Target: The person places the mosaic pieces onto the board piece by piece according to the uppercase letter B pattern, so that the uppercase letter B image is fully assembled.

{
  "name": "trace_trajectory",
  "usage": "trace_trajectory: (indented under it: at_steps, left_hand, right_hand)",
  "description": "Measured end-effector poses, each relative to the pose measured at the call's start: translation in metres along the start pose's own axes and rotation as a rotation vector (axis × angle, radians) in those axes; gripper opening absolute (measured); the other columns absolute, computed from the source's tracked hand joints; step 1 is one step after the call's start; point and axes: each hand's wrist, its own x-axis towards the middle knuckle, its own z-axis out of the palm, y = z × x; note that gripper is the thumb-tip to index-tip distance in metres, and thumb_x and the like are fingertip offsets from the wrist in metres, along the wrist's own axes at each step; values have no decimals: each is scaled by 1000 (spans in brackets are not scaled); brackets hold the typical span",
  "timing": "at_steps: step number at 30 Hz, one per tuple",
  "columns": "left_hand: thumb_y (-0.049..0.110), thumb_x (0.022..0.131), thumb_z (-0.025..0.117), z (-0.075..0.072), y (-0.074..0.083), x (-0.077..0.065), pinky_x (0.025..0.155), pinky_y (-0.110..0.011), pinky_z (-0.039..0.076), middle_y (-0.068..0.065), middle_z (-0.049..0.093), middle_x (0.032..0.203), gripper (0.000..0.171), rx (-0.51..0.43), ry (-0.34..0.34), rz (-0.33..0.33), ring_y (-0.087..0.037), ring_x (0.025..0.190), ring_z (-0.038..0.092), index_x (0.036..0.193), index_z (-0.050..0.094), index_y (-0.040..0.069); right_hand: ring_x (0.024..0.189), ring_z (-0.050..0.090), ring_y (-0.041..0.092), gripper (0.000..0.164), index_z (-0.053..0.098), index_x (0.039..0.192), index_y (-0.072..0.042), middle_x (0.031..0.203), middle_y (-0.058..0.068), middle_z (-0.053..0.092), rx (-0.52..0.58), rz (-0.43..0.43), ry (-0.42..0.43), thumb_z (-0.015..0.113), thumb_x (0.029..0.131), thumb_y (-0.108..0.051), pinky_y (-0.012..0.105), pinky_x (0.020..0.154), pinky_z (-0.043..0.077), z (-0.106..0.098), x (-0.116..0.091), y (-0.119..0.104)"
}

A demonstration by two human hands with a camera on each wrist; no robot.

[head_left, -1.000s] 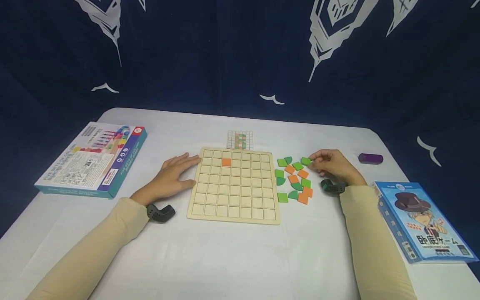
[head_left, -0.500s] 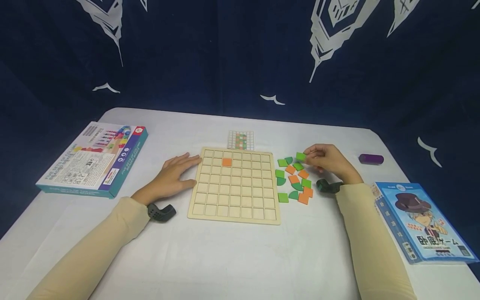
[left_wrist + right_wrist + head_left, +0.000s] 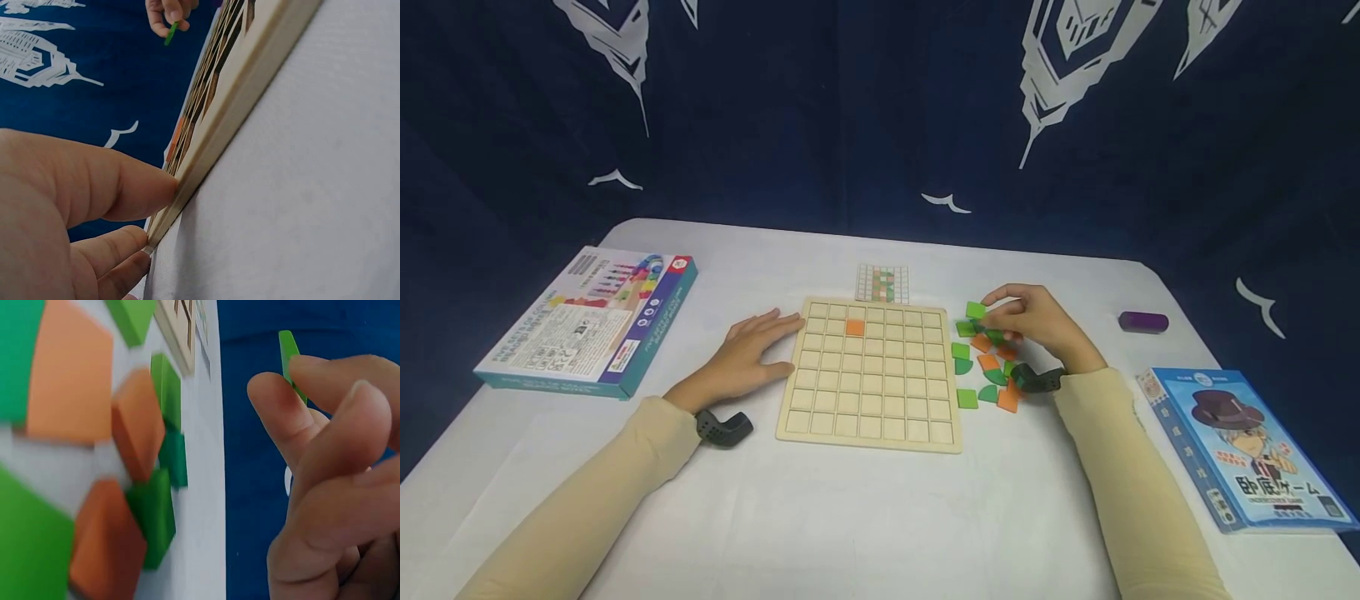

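Between thumb and finger my right hand pinches a light green square tile, raised over the loose tiles; the right wrist view shows this green tile edge-on. My left hand rests with straight fingers at the left edge of a wooden grid board. In the left wrist view its thumb and fingertips touch the board's side. One orange square tile lies in a cell of the board's second row. Loose green squares, orange squares and dark green quarter-round tiles lie right of the board, some hidden by my right hand.
A small pattern card lies behind the board. At the left is a flat game box, at the right a blue game box. A purple cylinder lies at the back right of the white table.
My right hand has picked up the green square tile from the far right of the loose tiles and carried it left, toward the board. My left hand has stayed at the board's edge.
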Motion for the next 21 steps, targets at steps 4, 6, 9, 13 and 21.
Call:
trace_trajectory:
  at_steps: [4,6,9,13,21]
  left_hand:
    - [19,96,68,1,-1,0,130,-65,6,-18,40,171,71,-1,2,-1,-43,163,20,162,47,2]
    - [20,97,68,1,-1,0,130,-65,6,-18,40,171,71,0,3,0,-43,163,20,162,47,2]
    - [20,97,68,2,-2,0,130,-65,7,-17,40,171,71,-2,5,2,-43,163,20,162,47,2]
    - [20,96,68,2,-2,0,130,-65,7,-17,41,171,71,-5,7,4,-43,163,21,162,47,2]
    - [20,97,67,1,-2,0,130,-64,6,-18,40,171,71,3,0,6,-42,164,20,162,46,2]
  right_hand:
    - [59,55,13,39,64,132,7,97,9,81,17,-20,-13,78,98,-8,27,56,49,6,1,-6]
    - [59,55,13,38,64,131,7,96,10,81,23,-31,-19,77,98,-7,27,56,48,9,2,-9]
    - [60,56,14,36,65,129,7,96,10,81,44,-33,-28,77,98,-6,26,56,48,14,5,-12]
    - [59,55,14,36,65,128,6,93,10,81,67,-26,-44,78,97,-7,26,56,48,21,10,-16]
    - [58,52,12,34,66,127,2,92,12,79,90,-2,-75,78,97,-8,26,57,46,32,22,-26]
